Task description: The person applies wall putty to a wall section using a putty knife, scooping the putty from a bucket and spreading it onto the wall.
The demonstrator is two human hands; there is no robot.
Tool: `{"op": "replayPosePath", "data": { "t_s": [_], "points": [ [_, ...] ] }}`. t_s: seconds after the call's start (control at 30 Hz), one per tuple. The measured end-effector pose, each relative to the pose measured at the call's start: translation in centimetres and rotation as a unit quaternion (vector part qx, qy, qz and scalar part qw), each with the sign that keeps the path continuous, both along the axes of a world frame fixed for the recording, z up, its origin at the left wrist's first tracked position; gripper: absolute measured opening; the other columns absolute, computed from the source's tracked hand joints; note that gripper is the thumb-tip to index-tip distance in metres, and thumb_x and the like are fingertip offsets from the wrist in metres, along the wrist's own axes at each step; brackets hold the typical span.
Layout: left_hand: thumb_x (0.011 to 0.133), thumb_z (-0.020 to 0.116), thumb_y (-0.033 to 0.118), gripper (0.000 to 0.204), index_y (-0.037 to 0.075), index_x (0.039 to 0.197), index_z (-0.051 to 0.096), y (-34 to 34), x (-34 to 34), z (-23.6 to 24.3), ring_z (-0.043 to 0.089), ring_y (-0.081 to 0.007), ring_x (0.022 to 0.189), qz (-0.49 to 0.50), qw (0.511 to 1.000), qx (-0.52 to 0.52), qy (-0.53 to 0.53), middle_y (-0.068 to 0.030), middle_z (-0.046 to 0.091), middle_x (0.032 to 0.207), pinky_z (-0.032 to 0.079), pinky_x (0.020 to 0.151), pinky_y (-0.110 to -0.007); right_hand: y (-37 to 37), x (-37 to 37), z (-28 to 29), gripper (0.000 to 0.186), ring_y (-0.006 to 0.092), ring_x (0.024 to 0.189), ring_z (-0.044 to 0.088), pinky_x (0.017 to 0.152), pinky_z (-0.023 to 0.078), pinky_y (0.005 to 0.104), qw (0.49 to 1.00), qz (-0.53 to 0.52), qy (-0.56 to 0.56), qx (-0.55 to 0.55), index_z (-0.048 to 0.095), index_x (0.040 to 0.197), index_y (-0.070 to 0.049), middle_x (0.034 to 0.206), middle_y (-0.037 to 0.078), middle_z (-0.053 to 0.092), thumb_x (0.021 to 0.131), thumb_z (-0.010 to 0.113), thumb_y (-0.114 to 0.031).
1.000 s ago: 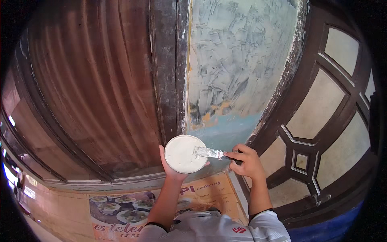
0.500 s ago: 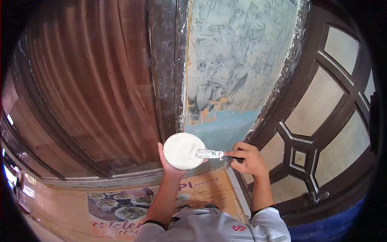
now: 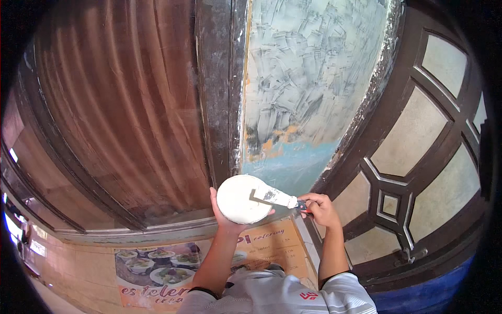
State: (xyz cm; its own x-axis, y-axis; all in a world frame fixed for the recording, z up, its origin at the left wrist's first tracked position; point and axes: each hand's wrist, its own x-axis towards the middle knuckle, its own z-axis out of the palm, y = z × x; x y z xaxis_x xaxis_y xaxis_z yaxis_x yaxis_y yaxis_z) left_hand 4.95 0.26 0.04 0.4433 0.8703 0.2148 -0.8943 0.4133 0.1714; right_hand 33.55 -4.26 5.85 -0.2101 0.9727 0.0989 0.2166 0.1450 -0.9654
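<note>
My left hand (image 3: 228, 222) holds a round tub of white putty (image 3: 235, 201) from beneath, its thumb up along the left rim and fingertips showing at the right. In my right hand (image 3: 322, 210) is the dark and red handle of a putty knife (image 3: 274, 197). The knife's broad blade is smeared with white and reaches over the tub's right side, casting a shadow on the putty. Beyond the tub stands a narrow wall strip (image 3: 314, 68) with rough grey-white putty strokes above a bare light-blue band.
A dark wooden frame and a window with a brown curtain (image 3: 130, 104) fill the left. To the right is a dark door (image 3: 361, 152) with pale panels and a metal handle (image 3: 413, 255). A printed food banner (image 3: 157, 272) hangs low in front of me.
The putty knife has turned so its broad face shows, where it looked narrow before. Both the tub and my left hand have shifted slightly right.
</note>
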Motion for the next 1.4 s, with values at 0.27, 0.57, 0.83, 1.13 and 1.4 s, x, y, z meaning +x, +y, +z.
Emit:
{"op": "replayPosePath", "data": {
  "t_s": [0.27, 0.57, 0.83, 1.13, 1.4],
  "points": [
    [0.086, 0.036, 0.09, 0.106, 0.013, 0.159, 0.035, 0.3, 0.2, 0.1, 0.039, -0.0549, 0.143, -0.028, 0.999, 0.016, 0.002, -0.0238, 0.035, 0.162, 0.028, 0.105, -0.087, 0.5, -1.2, -2.1, 0.037, 0.0076, 0.079, 0.059, 0.067, 0.047, 0.0249, 0.996, -0.062, 0.066, 0.02, 0.069, 0.124, 0.003, 0.099, 0.004, 0.069, 0.094, 0.048, -0.002],
    [0.084, 0.039, 0.091, 0.109, 0.013, 0.159, 0.034, 1.1, 1.2, -0.9, 0.034, -0.0648, 0.14, -0.051, 0.997, 0.026, -0.046, -0.0261, 0.034, 0.161, 0.027, 0.106, -0.087, 5.1, -2.3, -3.5, 0.044, 0.0155, 0.106, 0.053, 0.098, 0.042, 0.0291, 0.978, -0.093, -0.015, 0.185, 0.058, 0.135, -0.001, 0.117, 0.006, 0.059, 0.09, 0.054, 0.001],
    [0.085, 0.032, 0.093, 0.106, 0.015, 0.156, 0.038, 0.0, -1.6, -0.8, 0.039, -0.0632, 0.138, 0.066, 0.995, -0.02, 0.065, -0.0257, 0.039, 0.158, 0.033, 0.101, -0.088, 16.1, -4.3, -6.7, 0.052, 0.0346, 0.104, 0.063, 0.095, 0.051, 0.0377, 0.919, -0.234, -0.082, 0.308, 0.051, 0.143, -0.001, 0.122, 0.021, 0.062, 0.094, 0.067, -0.001],
    [0.085, 0.033, 0.092, 0.101, 0.019, 0.155, 0.041, 0.4, -3.3, -1.1, 0.043, -0.0565, 0.137, 0.143, 0.983, -0.06, 0.094, -0.0219, 0.04, 0.158, 0.032, 0.099, -0.089, 21.9, -6.4, -8.0, 0.058, 0.0295, 0.093, 0.063, 0.083, 0.054, 0.0353, 0.881, -0.26, -0.091, 0.385, 0.054, 0.149, -0.006, 0.115, 0.019, 0.064, 0.093, 0.069, 0.0],
    [0.086, 0.032, 0.09, 0.1, 0.019, 0.155, 0.041, 1.8, -2.0, -1.6, 0.042, -0.0578, 0.137, 0.141, 0.983, -0.079, 0.086, -0.0208, 0.039, 0.159, 0.032, 0.099, -0.089, 22.1, -5.0, -11.8, 0.058, 0.0372, 0.096, 0.061, 0.09, 0.05, 0.0456, 0.853, -0.26, -0.193, 0.409, 0.058, 0.145, -0.006, 0.105, 0.015, 0.067, 0.09, 0.074, -0.012]
  ]
}}
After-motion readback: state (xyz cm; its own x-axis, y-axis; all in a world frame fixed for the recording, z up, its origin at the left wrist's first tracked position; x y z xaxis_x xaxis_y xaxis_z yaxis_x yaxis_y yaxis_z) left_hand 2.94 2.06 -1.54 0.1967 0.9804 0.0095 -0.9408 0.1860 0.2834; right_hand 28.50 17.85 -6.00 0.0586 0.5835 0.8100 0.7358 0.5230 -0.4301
